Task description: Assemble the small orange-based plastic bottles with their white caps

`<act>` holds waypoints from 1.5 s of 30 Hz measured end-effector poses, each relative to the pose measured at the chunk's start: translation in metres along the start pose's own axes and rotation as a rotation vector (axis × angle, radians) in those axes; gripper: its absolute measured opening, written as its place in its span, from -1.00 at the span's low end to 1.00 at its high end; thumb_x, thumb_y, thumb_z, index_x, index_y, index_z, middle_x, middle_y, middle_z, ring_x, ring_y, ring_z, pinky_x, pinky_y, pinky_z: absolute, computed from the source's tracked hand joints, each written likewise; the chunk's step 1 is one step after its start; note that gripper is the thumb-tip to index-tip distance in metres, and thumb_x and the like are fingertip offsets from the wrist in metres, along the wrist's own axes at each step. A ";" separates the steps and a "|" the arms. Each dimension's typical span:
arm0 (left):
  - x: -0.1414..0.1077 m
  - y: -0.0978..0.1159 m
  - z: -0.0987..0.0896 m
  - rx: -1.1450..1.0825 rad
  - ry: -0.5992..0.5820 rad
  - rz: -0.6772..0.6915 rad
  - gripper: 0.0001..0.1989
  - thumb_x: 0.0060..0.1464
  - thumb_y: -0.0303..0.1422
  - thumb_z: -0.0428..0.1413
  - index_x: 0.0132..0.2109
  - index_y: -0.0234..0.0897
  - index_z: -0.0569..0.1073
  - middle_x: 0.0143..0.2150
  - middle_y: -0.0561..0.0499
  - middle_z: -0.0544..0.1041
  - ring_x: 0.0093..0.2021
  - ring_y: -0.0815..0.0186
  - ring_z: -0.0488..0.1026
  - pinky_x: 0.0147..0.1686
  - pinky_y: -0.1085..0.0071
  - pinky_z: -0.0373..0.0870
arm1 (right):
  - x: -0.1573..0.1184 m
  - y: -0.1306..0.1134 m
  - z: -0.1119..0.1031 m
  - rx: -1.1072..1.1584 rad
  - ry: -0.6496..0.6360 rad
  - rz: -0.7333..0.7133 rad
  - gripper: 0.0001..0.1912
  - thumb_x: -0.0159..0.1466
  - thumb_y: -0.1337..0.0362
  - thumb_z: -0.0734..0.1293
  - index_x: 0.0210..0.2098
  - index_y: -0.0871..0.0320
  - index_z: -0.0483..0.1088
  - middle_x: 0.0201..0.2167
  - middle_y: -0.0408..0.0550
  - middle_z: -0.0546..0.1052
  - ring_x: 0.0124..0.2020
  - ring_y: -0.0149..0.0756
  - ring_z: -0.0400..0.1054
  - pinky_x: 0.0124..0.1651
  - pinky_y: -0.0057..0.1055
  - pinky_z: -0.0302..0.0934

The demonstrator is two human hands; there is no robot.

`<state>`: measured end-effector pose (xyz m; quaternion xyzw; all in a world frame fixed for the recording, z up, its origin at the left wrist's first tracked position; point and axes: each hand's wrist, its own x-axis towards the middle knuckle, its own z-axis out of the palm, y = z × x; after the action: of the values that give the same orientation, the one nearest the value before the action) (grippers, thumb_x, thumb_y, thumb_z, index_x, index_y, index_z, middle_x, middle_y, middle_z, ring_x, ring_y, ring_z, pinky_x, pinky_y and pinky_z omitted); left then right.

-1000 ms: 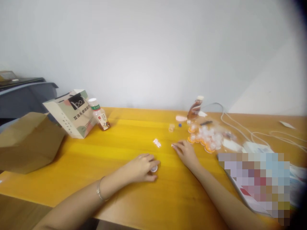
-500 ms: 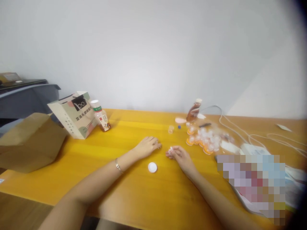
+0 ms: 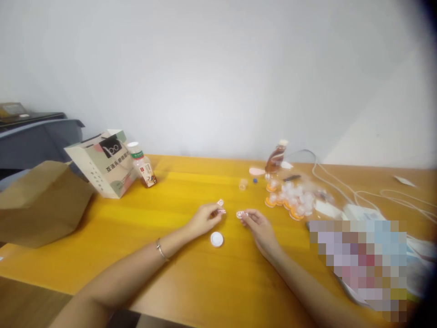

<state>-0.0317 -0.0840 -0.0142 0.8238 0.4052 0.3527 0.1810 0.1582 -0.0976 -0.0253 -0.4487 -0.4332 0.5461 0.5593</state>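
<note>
My left hand [image 3: 204, 219] is closed, pinching small white pieces with red markings; one white piece [image 3: 221, 202] sticks up past the fingers and another shows at the fingertips. Across a short gap, my right hand [image 3: 260, 228] is closed on a small flat white piece with red markings [image 3: 241, 214]. What exactly these pieces are is too small and blurred to tell. On the table just below the gap between my hands lies a round white lid [image 3: 216, 239].
A paper gift bag [image 3: 102, 171], a brown paper bag [image 3: 44, 205] and a plastic bottle [image 3: 143, 166] stand at left. Beyond my right hand are a clear cup [image 3: 243, 184], a blue cap [image 3: 255, 181], a brown bottle [image 3: 276, 157], several orange-and-white pieces [image 3: 290, 198] and white cables [image 3: 336, 182].
My left hand has turned from palm down to a pinch, and white pieces now show at its fingertips. The piece in my right hand has tilted flat. The lid stays put.
</note>
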 end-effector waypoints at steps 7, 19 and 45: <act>-0.005 0.007 0.005 -0.419 0.014 -0.162 -0.75 0.04 -0.31 0.01 -0.14 -0.36 0.38 -0.37 -0.03 0.49 -0.39 0.39 0.41 -0.34 0.49 0.34 | -0.011 0.000 0.010 0.009 -0.157 0.117 -0.74 -0.08 0.22 0.42 -0.37 0.16 0.43 -0.35 -0.08 0.54 -0.31 -0.33 0.39 -0.17 -0.37 0.26; -0.005 0.015 0.009 -0.285 0.110 -0.009 -0.82 0.03 -0.36 0.03 -0.23 -0.29 0.48 -0.34 -0.04 0.38 -0.31 0.36 0.33 -0.30 0.45 0.32 | -0.017 -0.003 0.012 0.069 -0.213 0.189 -0.73 -0.06 0.24 0.41 -0.33 0.12 0.45 -0.29 -0.06 0.55 -0.21 -0.27 0.40 -0.04 -0.31 0.22; -0.010 0.021 0.020 -0.392 -0.012 -0.300 -0.84 -0.01 -0.34 0.05 -0.34 -0.38 0.40 -0.44 0.00 0.46 -0.43 0.41 0.37 -0.37 0.50 0.31 | -0.026 0.003 0.016 -0.297 -0.195 -0.166 -0.73 0.04 0.16 0.31 -0.29 0.08 0.23 -0.50 -0.13 0.46 -0.42 -0.30 0.41 -0.27 -0.32 0.31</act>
<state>-0.0100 -0.1048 -0.0193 0.7057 0.4456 0.3889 0.3901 0.1414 -0.1231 -0.0246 -0.4340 -0.5966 0.4691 0.4854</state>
